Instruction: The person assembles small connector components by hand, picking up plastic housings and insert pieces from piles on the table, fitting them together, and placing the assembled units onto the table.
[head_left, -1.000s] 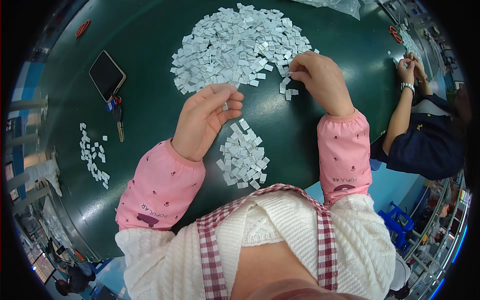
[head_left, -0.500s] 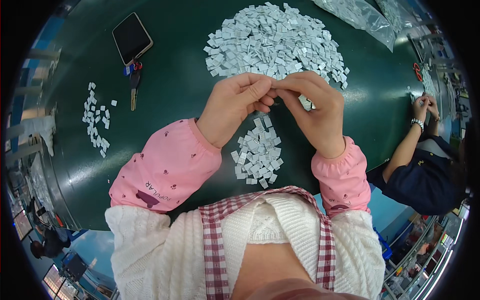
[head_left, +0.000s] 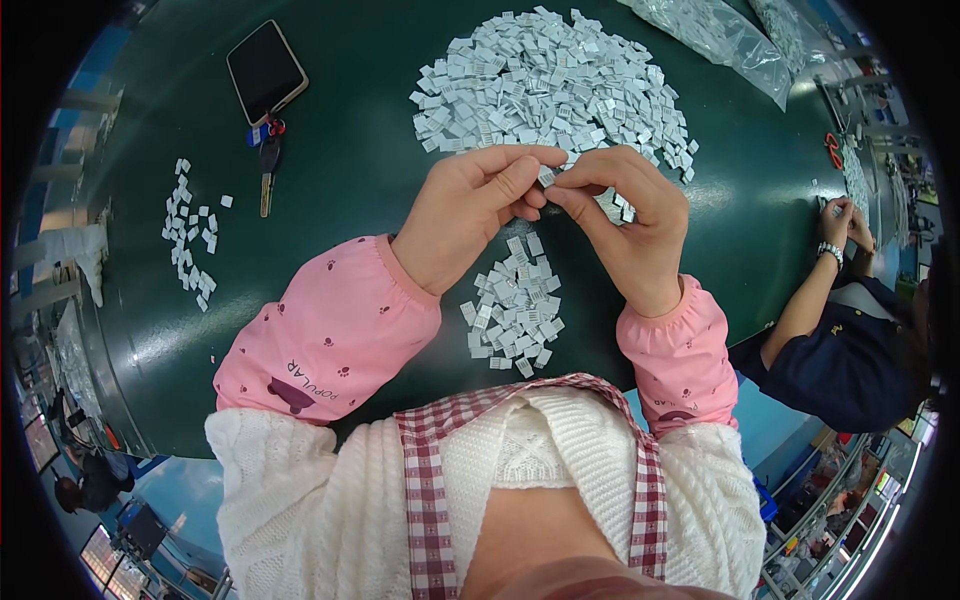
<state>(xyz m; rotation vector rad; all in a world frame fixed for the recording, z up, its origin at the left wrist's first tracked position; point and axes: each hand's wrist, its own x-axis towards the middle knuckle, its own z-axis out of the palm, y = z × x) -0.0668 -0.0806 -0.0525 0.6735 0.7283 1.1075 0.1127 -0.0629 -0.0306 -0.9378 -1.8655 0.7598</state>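
Centrally, the left hand [head_left: 455, 205] and the right hand [head_left: 635, 215] were found brought together above the green table [head_left: 350, 190], their fingertips meeting at one small white piece [head_left: 546, 177]. The left forearm, in a pink sleeve cover [head_left: 335, 325], rose diagonally from the lower left; its hand pointed to the right, thumb laid along the bent index finger and the two closed down to a narrow pinch at the piece's left side. The remaining left fingers were curled beneath, and whether they enclosed anything further could not be told. The right forearm stood steeper, with the hand arched over to the left. Its thumb and index finger formed a long, bent pinch, drawn nearly together at the tips on the piece's right side. The piece was tilted and clear of the piles. Beyond the hands lay a large heap [head_left: 545, 85] of like white pieces, its near edge partly hidden by them. A smaller heap [head_left: 515, 305] lay between the forearms, nearer the body. Well to the left were a loose scatter [head_left: 188, 240] of pieces, a phone [head_left: 266, 68] and a key [head_left: 267, 175].
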